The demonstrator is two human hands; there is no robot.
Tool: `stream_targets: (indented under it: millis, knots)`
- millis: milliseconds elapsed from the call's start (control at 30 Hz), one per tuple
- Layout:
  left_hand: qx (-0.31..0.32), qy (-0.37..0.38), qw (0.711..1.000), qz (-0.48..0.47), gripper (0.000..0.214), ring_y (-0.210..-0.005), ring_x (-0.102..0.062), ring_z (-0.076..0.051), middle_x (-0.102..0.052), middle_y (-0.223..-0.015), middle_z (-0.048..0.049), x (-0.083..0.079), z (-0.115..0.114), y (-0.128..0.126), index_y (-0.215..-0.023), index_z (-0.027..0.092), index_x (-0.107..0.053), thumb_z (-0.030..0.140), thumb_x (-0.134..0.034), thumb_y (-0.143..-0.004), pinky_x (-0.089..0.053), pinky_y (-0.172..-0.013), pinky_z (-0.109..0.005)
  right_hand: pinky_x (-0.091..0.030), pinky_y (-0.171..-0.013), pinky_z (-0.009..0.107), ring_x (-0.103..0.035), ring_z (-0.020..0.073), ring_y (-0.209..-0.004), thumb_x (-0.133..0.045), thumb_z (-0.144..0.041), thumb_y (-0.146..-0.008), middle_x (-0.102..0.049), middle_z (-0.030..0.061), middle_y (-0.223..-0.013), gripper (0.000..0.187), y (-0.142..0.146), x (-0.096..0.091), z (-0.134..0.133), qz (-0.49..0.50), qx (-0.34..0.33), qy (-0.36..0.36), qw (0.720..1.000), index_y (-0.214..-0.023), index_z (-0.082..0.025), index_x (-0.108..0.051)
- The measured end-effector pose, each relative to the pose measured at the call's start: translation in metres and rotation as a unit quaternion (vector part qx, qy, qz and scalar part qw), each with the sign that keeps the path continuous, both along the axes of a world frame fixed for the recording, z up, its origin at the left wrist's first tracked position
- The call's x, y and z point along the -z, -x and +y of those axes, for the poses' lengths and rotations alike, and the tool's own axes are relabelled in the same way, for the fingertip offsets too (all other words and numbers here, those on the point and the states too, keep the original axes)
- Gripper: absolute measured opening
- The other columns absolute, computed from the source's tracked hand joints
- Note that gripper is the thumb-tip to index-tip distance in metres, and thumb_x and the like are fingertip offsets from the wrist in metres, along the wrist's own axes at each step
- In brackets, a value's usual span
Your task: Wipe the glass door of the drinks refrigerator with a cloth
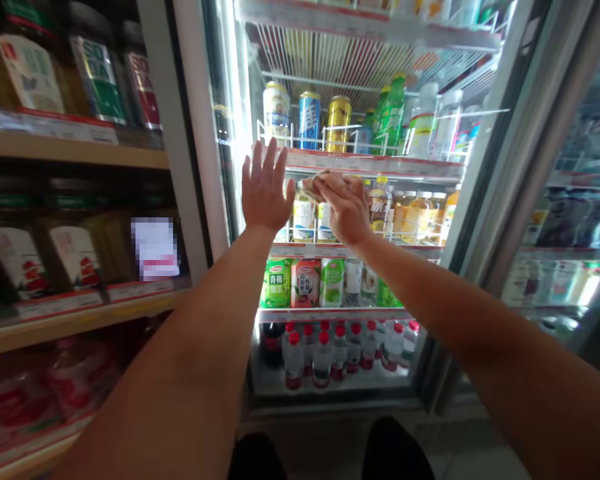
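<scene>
Across a lit drinks fridge [337, 404], from the left: one left hand [265, 193], raised, fingers spread, seemingly empty; above it, a shelf with three cans, white [277, 110], blue [309, 120] and gold [339, 125]. Just right of that hand, one crumpled cloth [312, 186], long axis unclear, is held under the nearer right hand [347, 205], fingers together, showing past its fingertips.

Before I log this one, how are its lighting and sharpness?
Head view: drinks fridge brightly lit, glaring along its left edge; shelves at left dim; goods at far right smeared; cloth under the right hand soft; pixelated patch at left.
</scene>
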State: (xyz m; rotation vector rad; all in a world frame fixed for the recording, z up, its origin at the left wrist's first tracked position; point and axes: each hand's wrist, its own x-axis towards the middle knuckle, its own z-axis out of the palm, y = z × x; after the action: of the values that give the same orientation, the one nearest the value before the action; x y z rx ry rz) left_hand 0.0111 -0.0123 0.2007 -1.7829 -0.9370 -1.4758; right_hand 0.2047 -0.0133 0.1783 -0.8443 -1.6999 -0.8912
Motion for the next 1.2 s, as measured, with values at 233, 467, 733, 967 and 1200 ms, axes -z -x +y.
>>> stream_targets:
  millis: [233, 467, 733, 967, 1200]
  knots:
    - [-0.047, 0.015, 0.999, 0.021, 0.063, -0.157, 0.002, -0.017, -0.016, -0.169, 0.0015, 0.000, 0.003, 0.001, -0.158, 0.019, -0.030, 0.040, -0.041, -0.100, 0.006, -0.131, -0.039, -0.034, -0.116, 0.058, -0.039, 0.0340, -0.138, -0.041, -0.017, -0.102, -0.052, -0.0041, -0.151, 0.052, 0.021, -0.029, 0.015, 0.037, -0.029, -0.024, 0.999, -0.149, -0.034, -0.050]
    - [-0.030, -0.022, 0.999, 0.019, 0.058, -0.157, -0.007, -0.021, -0.025, -0.167, -0.0018, 0.002, 0.002, 0.002, -0.157, 0.024, -0.035, 0.039, -0.041, -0.101, -0.003, -0.131, -0.044, -0.031, -0.119, 0.056, -0.036, 0.0344, -0.142, -0.035, -0.026, -0.107, -0.050, -0.0004, -0.151, 0.046, 0.027, -0.058, 0.025, -0.043, -0.029, -0.027, 0.998, -0.152, -0.028, -0.046]
    - [-0.002, -0.029, 0.999, 0.012, 0.058, -0.157, -0.010, -0.025, -0.027, -0.166, -0.0025, 0.002, 0.006, 0.002, -0.156, 0.024, -0.038, 0.043, -0.041, -0.101, -0.002, -0.131, -0.047, -0.033, -0.119, 0.055, -0.037, 0.0320, -0.141, -0.032, -0.032, -0.106, -0.052, -0.0018, -0.151, 0.047, 0.040, -0.085, 0.013, -0.025, -0.028, -0.023, 0.999, -0.149, -0.032, -0.050]
    - [-0.006, -0.046, 0.999, 0.009, 0.059, -0.156, -0.012, -0.025, -0.028, -0.165, -0.0011, 0.003, 0.008, 0.002, -0.156, 0.026, -0.039, 0.035, -0.046, -0.098, -0.005, -0.130, -0.050, -0.037, -0.115, 0.047, -0.043, 0.0296, -0.132, -0.038, -0.027, -0.104, -0.058, -0.0092, -0.146, 0.044, 0.040, -0.117, 0.000, -0.025, 0.021, -0.059, 0.998, -0.142, -0.032, -0.059]
    - [-0.029, -0.065, 0.997, 0.015, 0.059, -0.156, -0.014, -0.025, -0.030, -0.165, -0.0036, 0.004, 0.008, 0.002, -0.156, 0.023, -0.039, 0.029, -0.044, -0.097, -0.009, -0.130, -0.050, -0.034, -0.117, 0.051, -0.042, 0.0294, -0.133, -0.034, -0.036, -0.101, -0.061, -0.0068, -0.142, 0.045, 0.030, -0.137, -0.002, -0.063, -0.009, -0.028, 0.998, -0.137, -0.036, -0.061]
